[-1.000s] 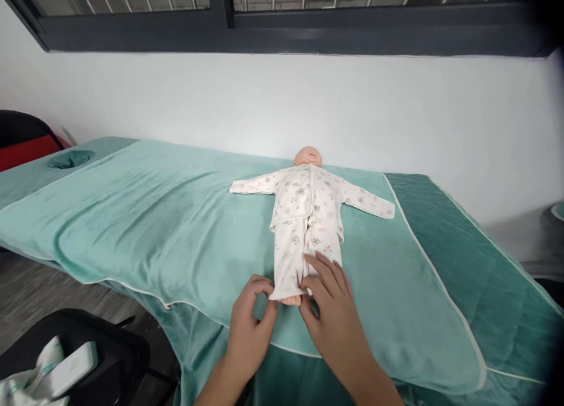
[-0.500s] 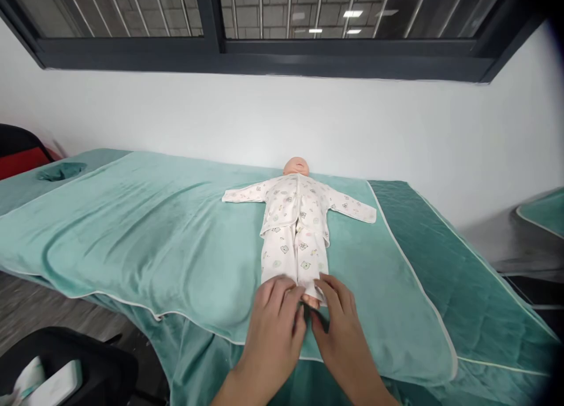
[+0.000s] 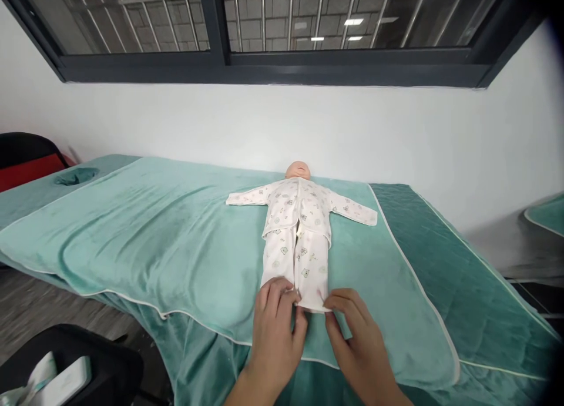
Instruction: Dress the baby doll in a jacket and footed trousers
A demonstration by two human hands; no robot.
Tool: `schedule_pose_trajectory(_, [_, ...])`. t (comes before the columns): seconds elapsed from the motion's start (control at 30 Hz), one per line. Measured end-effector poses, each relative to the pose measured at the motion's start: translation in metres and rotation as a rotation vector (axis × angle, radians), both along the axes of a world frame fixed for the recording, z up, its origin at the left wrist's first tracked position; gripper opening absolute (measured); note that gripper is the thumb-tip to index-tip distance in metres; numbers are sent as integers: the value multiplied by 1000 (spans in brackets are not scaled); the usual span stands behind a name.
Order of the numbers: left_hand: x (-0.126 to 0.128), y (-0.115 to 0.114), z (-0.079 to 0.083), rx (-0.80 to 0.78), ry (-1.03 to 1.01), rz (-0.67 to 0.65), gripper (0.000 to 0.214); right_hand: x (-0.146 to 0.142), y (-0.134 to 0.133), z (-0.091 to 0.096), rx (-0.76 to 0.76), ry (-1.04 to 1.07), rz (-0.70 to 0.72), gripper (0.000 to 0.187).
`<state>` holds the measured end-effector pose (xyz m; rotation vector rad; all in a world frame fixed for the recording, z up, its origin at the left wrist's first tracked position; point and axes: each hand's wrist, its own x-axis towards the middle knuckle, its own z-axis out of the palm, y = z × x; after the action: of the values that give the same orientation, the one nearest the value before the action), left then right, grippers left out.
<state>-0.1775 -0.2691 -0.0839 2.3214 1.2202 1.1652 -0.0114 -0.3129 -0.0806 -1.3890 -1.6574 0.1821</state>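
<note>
A baby doll (image 3: 298,170) lies on its back, arms spread, in a white printed jacket (image 3: 288,205) and matching trousers (image 3: 308,259). My left hand (image 3: 278,326) is closed, its fingertips on the inner edge of the trouser cuff on the right of the picture, and it covers the hem of the other leg. On the outer corner of that same cuff, my right hand (image 3: 360,341) pinches the cloth between thumb and fingers. The cuff lies flat between both hands, and no foot shows below it.
A light green blanket (image 3: 211,247) lies beneath the doll, over a darker green bed cover (image 3: 458,277). The bed stands against a white wall (image 3: 185,121) under a dark-framed window (image 3: 352,74). At lower left, a black chair seat (image 3: 106,365) holds a white box (image 3: 66,382).
My right hand has shifted right and slightly down with the cuff corner. The cuff now spreads wider and covers the foot that showed before. The view has tilted slightly.
</note>
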Motion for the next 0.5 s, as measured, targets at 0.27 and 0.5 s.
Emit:
schedule_pose_trajectory(0.27, [-32,56,-6,-230,-452,218,8,34,18,-8,-187,199,79,12])
schedule_pose_trajectory(0.5, [-14,182,13,-834,-810,53,48,74,159,-12,-155,437,-231,40])
